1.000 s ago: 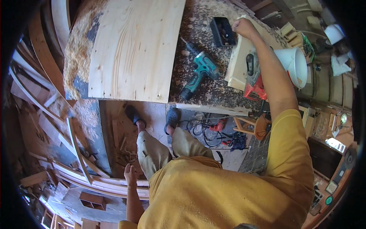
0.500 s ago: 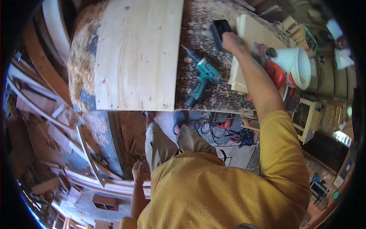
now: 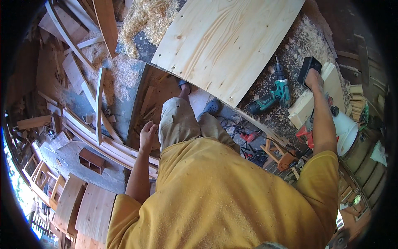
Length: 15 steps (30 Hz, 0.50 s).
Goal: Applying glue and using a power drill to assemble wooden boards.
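My right hand (image 3: 314, 79) is closed at the near side of a black box (image 3: 307, 68) at the right of the workbench; its fingertips are hidden. Just left of it lies a teal and black cordless drill (image 3: 275, 93), bit pointing away. A wide pale wooden panel (image 3: 228, 45) with several small holes along its edges covers the bench's middle and juts over the near edge. My left hand (image 3: 148, 135) hangs low beside my leg, away from the bench. Its fingers are loosely bent and apart, and nothing shows in them.
Pale boards (image 3: 317, 95) are stacked beside the box, with a white bucket (image 3: 346, 130) and a red tool (image 3: 304, 135) nearer me. Wood shavings (image 3: 145, 25) heap at the bench's left. Long curved strips (image 3: 99, 106) lean on the left; cables (image 3: 248, 141) lie on the floor.
My view has turned and tipped back, so the bench appears rotated and higher. My right hand stays at the black box. More of my left arm shows, its hand still hanging.
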Tool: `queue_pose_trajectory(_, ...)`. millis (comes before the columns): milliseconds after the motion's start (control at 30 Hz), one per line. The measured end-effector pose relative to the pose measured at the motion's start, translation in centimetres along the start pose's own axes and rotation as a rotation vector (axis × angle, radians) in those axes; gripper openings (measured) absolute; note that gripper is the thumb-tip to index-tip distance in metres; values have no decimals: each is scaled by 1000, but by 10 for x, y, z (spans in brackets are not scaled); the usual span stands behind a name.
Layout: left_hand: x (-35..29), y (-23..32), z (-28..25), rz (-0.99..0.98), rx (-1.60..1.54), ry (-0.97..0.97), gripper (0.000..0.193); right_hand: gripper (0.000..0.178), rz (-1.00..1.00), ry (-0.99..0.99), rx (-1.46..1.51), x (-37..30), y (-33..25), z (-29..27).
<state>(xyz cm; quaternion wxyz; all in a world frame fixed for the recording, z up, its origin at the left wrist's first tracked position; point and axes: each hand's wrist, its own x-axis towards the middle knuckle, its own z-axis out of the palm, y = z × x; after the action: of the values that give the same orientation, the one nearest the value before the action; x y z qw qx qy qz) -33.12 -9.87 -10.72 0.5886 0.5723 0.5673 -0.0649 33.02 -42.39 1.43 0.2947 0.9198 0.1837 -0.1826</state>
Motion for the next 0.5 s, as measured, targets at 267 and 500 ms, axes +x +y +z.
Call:
queue_pose_trajectory(267, -18, -73, -39, 735, 946, 5, 15, 27, 65, 198, 441, -4, -2, 3)
queue_pose_trajectory(500, -7, -43, -39, -184, -45, -64, 44, 25, -5, -9, 551, -9, 36, 11)
